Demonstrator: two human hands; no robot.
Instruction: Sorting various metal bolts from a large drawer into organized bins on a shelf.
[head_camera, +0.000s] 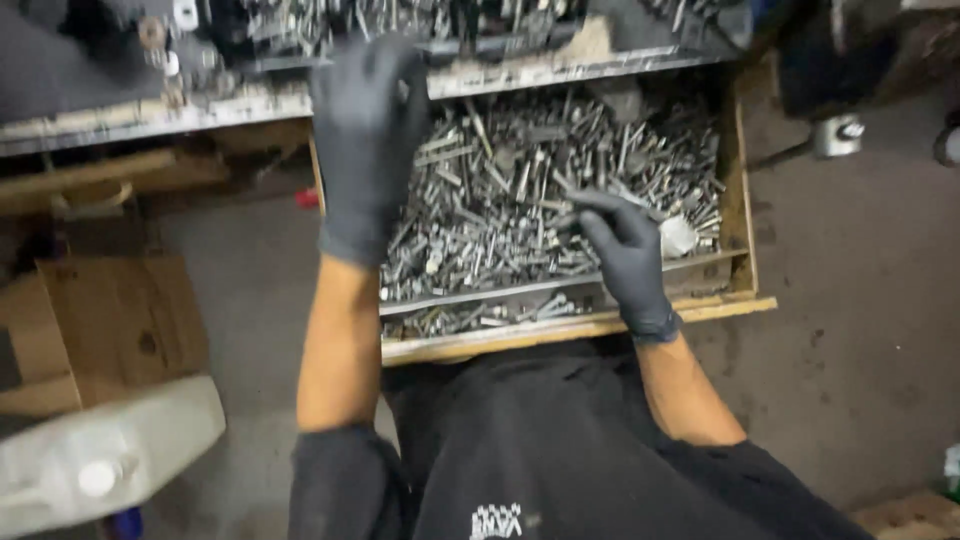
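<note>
A white jug (100, 465) and a box (110, 325) sit near left. The left hand (368, 140) rests flat, fingers spread, on the drawer's (745, 230) far edge. The right hand (622, 245) digs in the bolts (500, 200), maybe pinching one.

Silver bolts (520, 190) heaped loose, filling open wooden drawer (742, 200).

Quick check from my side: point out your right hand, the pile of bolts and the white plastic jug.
right hand (625, 250), head view, on the back of the gloved hand.
pile of bolts (500, 190), head view, on the middle of the heap in the drawer.
white plastic jug (110, 455), head view, on its side wall, lower left.
</note>
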